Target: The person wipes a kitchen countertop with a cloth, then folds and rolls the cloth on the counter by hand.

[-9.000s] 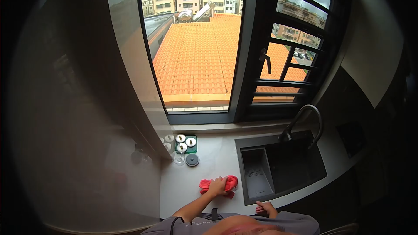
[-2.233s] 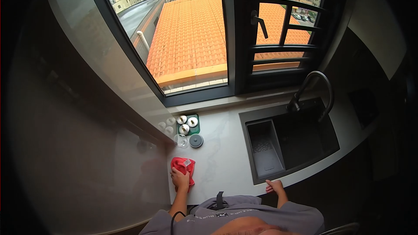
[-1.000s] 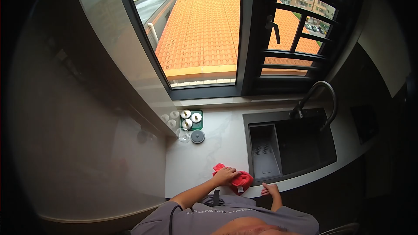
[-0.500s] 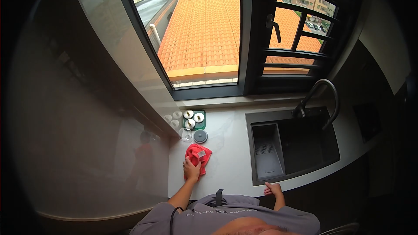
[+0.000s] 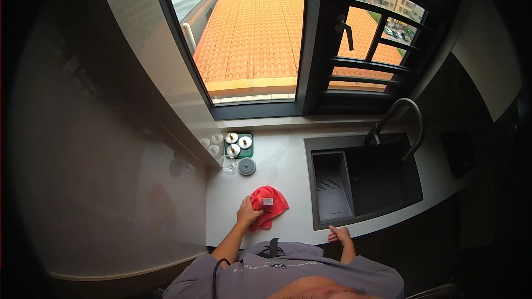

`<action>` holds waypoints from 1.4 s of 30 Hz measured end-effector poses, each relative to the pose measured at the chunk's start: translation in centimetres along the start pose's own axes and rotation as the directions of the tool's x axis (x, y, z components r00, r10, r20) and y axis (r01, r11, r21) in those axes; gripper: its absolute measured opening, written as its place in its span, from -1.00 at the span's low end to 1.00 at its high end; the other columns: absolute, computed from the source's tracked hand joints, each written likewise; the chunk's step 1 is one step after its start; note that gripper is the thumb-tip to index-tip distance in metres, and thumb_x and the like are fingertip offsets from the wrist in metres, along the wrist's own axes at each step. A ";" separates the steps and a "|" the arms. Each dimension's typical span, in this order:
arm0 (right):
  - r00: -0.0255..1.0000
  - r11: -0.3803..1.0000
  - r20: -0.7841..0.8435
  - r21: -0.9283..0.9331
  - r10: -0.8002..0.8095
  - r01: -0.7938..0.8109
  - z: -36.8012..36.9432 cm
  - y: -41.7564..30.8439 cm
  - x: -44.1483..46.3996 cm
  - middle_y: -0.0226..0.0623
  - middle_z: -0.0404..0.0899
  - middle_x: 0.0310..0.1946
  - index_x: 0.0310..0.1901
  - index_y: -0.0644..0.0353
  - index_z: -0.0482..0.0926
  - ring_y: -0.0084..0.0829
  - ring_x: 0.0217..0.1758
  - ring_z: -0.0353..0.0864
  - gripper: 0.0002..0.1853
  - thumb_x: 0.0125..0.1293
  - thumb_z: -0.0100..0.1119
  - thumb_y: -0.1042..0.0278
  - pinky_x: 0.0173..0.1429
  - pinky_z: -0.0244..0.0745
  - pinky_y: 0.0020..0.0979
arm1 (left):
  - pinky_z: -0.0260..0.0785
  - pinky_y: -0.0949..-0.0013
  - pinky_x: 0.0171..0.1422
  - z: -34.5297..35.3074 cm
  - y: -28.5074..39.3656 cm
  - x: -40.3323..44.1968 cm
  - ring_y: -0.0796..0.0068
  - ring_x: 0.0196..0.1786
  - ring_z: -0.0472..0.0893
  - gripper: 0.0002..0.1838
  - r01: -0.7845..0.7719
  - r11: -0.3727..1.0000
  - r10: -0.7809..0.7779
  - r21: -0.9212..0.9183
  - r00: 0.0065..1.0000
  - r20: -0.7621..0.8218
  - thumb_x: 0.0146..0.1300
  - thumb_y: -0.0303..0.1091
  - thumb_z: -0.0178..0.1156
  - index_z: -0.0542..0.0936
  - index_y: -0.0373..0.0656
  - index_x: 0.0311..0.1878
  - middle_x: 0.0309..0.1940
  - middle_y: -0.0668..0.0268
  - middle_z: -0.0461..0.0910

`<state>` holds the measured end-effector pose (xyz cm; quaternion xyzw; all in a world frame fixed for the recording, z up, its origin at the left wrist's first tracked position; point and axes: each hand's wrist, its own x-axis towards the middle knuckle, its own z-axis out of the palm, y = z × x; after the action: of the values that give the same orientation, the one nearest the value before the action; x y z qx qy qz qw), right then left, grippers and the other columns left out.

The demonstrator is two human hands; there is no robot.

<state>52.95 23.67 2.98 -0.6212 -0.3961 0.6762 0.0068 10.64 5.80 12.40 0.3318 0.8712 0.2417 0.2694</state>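
Note:
A red cloth (image 5: pixel 272 206) with a small white label lies bunched on the white countertop (image 5: pixel 288 171). My left hand (image 5: pixel 247 212) grips it at its left side, fingers closed into the folds. By the counter's front edge, below the sink, is my right hand (image 5: pixel 339 235); its fingers are curled and I cannot make out anything in them. Beyond the cloth sits a round grey lid (image 5: pixel 246 166) with a small knob, beside a clear glass bowl (image 5: pixel 228 165). Behind them a green tray (image 5: pixel 247 154) carries several white round lids with brass-coloured knobs.
A dark sink (image 5: pixel 382 188) with a grey colander insert (image 5: pixel 332 188) is set into the counter on the right, under a curved faucet (image 5: pixel 419 124). A glossy panel (image 5: pixel 122 177) rises on the left. The window (image 5: pixel 249 39) stands behind the counter.
My left hand has moved the red cloth to the right along the counter. The camera view has shifted slightly. My right hand stays near the counter's front edge.

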 end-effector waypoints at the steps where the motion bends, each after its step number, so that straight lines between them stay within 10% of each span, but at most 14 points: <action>1: 1.000 1.000 0.003 -0.004 0.003 -0.003 -0.1 0.1 0.1 -0.03 0.69 -0.49 -0.41 0.44 0.63 -0.21 -0.51 0.74 -0.47 0.22 0.42 -0.03 -0.39 0.73 -0.31 | 0.43 0.07 0.22 -1.3 -1.9 0.5 0.00 0.21 0.51 -0.12 0.105 0.994 -0.107 -0.027 0.989 -0.105 -0.08 -0.04 0.49 0.28 -0.08 0.30 0.17 0.07 0.47; 5: 1.000 1.000 -0.006 0.006 0.004 -0.004 0.2 -0.4 -0.2 0.01 0.68 -0.50 -0.40 0.51 0.62 -0.18 -0.52 0.73 -0.46 0.22 0.43 0.00 -0.40 0.73 -0.30 | 0.44 0.02 0.22 -3.0 -9.9 1.8 -0.03 0.21 0.50 -0.14 0.288 0.952 -0.301 -0.105 0.818 -0.490 -0.03 -0.06 0.49 0.27 -0.17 0.27 0.16 0.02 0.46; 10: 1.000 1.000 -0.015 0.010 0.000 0.000 0.2 -0.6 -0.8 0.00 0.67 -0.51 -0.40 0.50 0.62 -0.18 -0.52 0.73 -0.45 0.22 0.43 -0.01 -0.40 0.73 -0.29 | 0.42 -0.01 0.21 1.0 -5.8 1.8 -0.16 0.14 0.50 -0.17 0.314 0.944 -0.310 -0.100 0.746 -0.589 0.00 -0.06 0.47 0.25 -0.16 0.25 0.09 -0.13 0.45; 15: 1.000 1.000 -0.010 0.005 0.007 -0.007 0.0 -0.2 -0.1 0.00 0.67 -0.51 -0.41 0.49 0.62 -0.17 -0.52 0.73 -0.48 0.23 0.42 0.02 -0.40 0.73 -0.28 | 0.43 0.00 0.16 4.9 5.7 -0.6 -0.13 0.08 0.53 -0.12 -0.053 0.997 0.055 0.047 0.998 -0.031 -0.01 -0.04 0.46 0.24 -0.18 0.30 0.01 -0.09 0.46; 19: 1.000 1.000 0.005 -0.005 0.001 -0.001 0.0 0.0 0.2 -0.04 0.69 -0.50 -0.40 0.44 0.63 -0.21 -0.52 0.74 -0.48 0.25 0.39 -0.03 -0.38 0.71 -0.31 | 0.43 0.04 0.20 7.4 7.9 -2.2 -0.08 0.12 0.53 -0.18 -0.472 0.880 0.461 -0.056 0.819 0.342 -0.08 -0.15 0.44 0.33 -0.16 0.28 0.02 -0.06 0.49; 23: 1.000 1.000 -0.020 -0.017 0.010 -0.010 0.0 -0.3 -0.1 -0.04 0.69 -0.50 -0.41 0.43 0.63 -0.21 -0.52 0.73 -0.47 0.24 0.39 -0.04 -0.38 0.72 -0.31 | 0.44 0.05 0.21 4.3 2.9 -1.6 -0.01 0.16 0.53 -0.18 -0.554 0.831 0.502 -0.055 0.703 0.503 -0.12 -0.08 0.46 0.37 -0.13 0.24 0.05 0.05 0.51; 27: 1.000 1.000 -0.011 -0.014 0.001 -0.001 0.0 -0.2 -0.1 -0.05 0.69 -0.50 -0.40 0.43 0.63 -0.22 -0.52 0.74 -0.46 0.24 0.39 -0.05 -0.37 0.72 -0.31 | 0.39 0.10 0.29 -2.0 -3.7 -1.5 0.01 0.26 0.48 -0.11 0.040 0.996 -0.042 -0.080 0.999 -0.025 -0.05 -0.01 0.50 0.30 -0.12 0.30 0.23 0.06 0.43; 31: 1.000 1.000 -0.014 -0.020 0.007 -0.007 0.1 -0.4 -0.5 -0.04 0.69 -0.49 -0.41 0.43 0.63 -0.21 -0.52 0.73 -0.46 0.24 0.39 -0.06 -0.38 0.72 -0.30 | 0.30 0.07 0.39 -1.3 -10.1 1.2 -0.14 0.30 0.41 -0.08 0.252 0.868 -0.457 -0.428 0.742 -0.491 0.05 -0.07 0.46 0.17 -0.35 0.32 0.25 -0.19 0.35; 35: 1.000 1.000 -0.003 -0.018 0.002 -0.002 0.1 -0.4 -0.1 -0.03 0.69 -0.49 -0.42 0.43 0.63 -0.21 -0.51 0.74 -0.46 0.24 0.39 -0.05 -0.38 0.72 -0.30 | 0.32 0.03 0.35 1.9 -5.3 2.0 -0.16 0.24 0.42 -0.07 0.291 0.934 -0.356 -0.206 0.766 -0.536 0.01 -0.09 0.47 0.16 -0.31 0.32 0.20 -0.17 0.36; 39: 1.000 1.000 -0.011 -0.012 0.017 -0.017 0.2 -0.3 -0.4 -0.03 0.69 -0.49 -0.42 0.44 0.63 -0.21 -0.50 0.74 -0.48 0.24 0.40 -0.02 -0.39 0.72 -0.30 | 0.38 0.02 0.25 6.2 5.5 -0.1 -0.13 0.19 0.45 -0.04 -0.104 0.995 0.104 -0.004 0.994 -0.025 -0.06 -0.08 0.50 0.19 -0.22 0.34 0.12 -0.09 0.39; 42: 1.000 1.000 -0.011 0.006 0.009 -0.009 0.2 -0.1 -0.1 -0.03 0.69 -0.49 -0.42 0.45 0.63 -0.21 -0.50 0.74 -0.49 0.24 0.40 -0.01 -0.39 0.72 -0.30 | 0.44 0.00 0.21 7.4 9.5 -0.7 -0.10 0.15 0.53 -0.06 -0.329 0.944 0.300 0.019 0.881 0.366 -0.11 -0.07 0.47 0.25 -0.17 0.34 0.07 -0.08 0.46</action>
<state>52.79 23.59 3.14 -0.6266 -0.3915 0.6738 0.0078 19.97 13.40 12.82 0.5177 0.7511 0.1823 0.3669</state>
